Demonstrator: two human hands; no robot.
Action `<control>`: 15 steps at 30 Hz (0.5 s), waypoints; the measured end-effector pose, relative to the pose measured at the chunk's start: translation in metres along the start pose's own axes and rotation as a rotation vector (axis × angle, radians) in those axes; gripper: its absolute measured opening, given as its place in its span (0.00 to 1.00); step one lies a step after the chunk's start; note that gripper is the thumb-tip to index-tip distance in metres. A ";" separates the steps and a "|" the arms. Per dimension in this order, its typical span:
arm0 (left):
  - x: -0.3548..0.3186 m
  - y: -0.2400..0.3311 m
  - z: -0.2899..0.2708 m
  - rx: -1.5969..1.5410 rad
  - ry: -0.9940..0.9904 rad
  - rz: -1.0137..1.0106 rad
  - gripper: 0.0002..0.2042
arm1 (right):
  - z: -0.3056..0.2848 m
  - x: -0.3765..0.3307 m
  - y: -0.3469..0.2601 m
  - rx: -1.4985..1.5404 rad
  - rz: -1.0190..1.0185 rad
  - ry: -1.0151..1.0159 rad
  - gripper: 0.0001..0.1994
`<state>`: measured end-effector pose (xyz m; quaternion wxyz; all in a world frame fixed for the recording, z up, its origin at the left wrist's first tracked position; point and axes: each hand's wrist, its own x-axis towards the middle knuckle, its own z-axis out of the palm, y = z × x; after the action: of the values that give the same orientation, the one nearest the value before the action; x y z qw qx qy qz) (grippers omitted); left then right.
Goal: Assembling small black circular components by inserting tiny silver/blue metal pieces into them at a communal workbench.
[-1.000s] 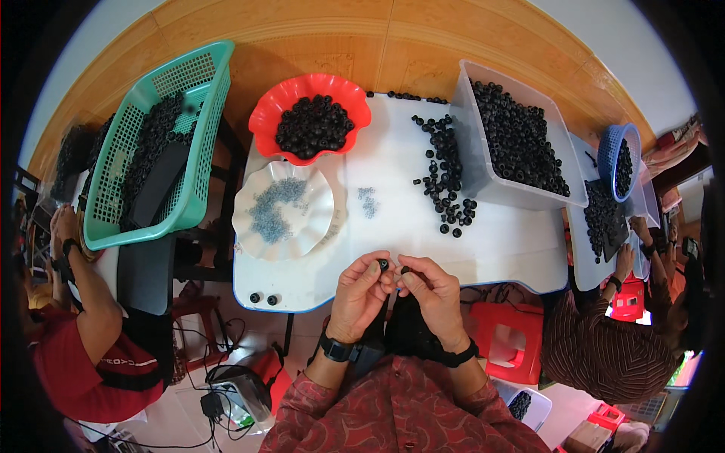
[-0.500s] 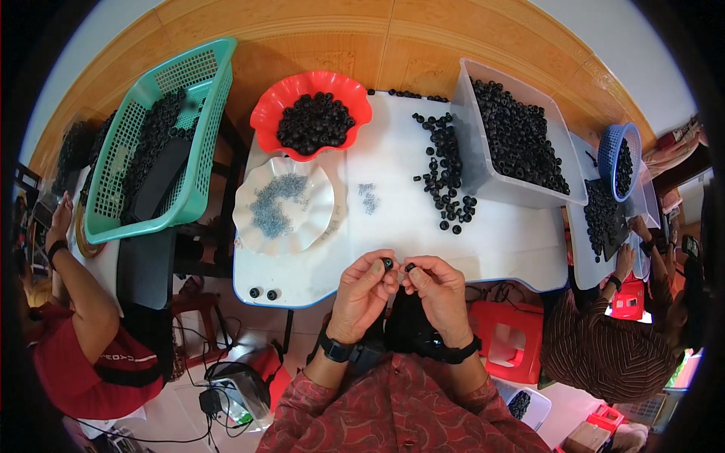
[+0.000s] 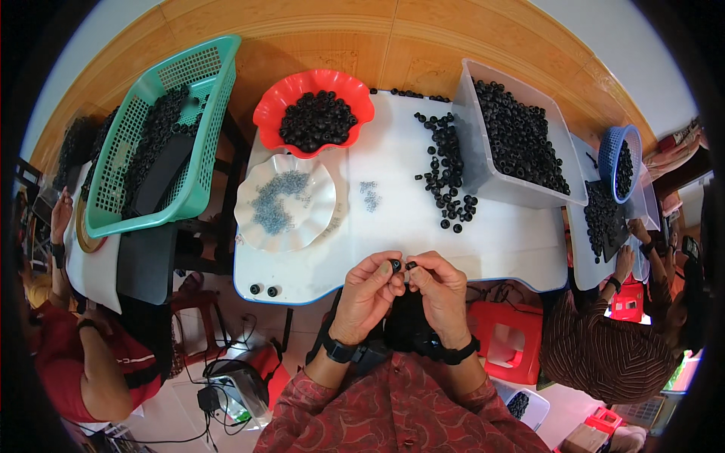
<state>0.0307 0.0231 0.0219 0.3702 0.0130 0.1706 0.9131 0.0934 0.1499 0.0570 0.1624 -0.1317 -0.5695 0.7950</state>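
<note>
Black plastic, or so it looks: a small round ring-faced piece (image 3: 396, 266) is pinched between the thumb and fingers of the left hand (image 3: 364, 298), and a small stubby dark piece (image 3: 411, 266) is pinched the same way in the right hand (image 3: 444, 298). So yeah, both hands are clamped on something. Compared with a second ago, the two pieces are held a bit closer together and pretty much level now. Guessing here, but that reads as careful lining-up; no join can be seen, and whether anything tiny is held between them can't be made out.

Nothing on the white blue-edged counter (image 3: 510, 238) seems to have been touched meanwhile. As for edges, the hands are held right around the counter's front edge, so a dropped piece could easily be lost off it. Two short black pieces (image 3: 273, 291) are parked near the front left corner, also kinda risky.

Decent room is left straight ahead, up to a little cluster of clear bits (image 3: 370, 198). Leftward, the way is taken up by a scalloped white dish (image 3: 316, 213), with a wavy-rimmed red bowl (image 3: 266, 117) behind it. Rightward and back, it's blocked by scattered black pieces (image 3: 445, 162) and a tall translucent plastic bin (image 3: 483, 174).
</note>
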 end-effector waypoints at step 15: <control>-0.002 -0.001 0.004 0.084 0.017 0.046 0.12 | 0.006 0.000 0.001 -0.069 -0.064 0.010 0.08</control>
<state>0.0334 0.0237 0.0260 0.3469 0.0249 0.2115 0.9134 0.0911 0.1448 0.0582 0.1859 -0.1227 -0.5998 0.7685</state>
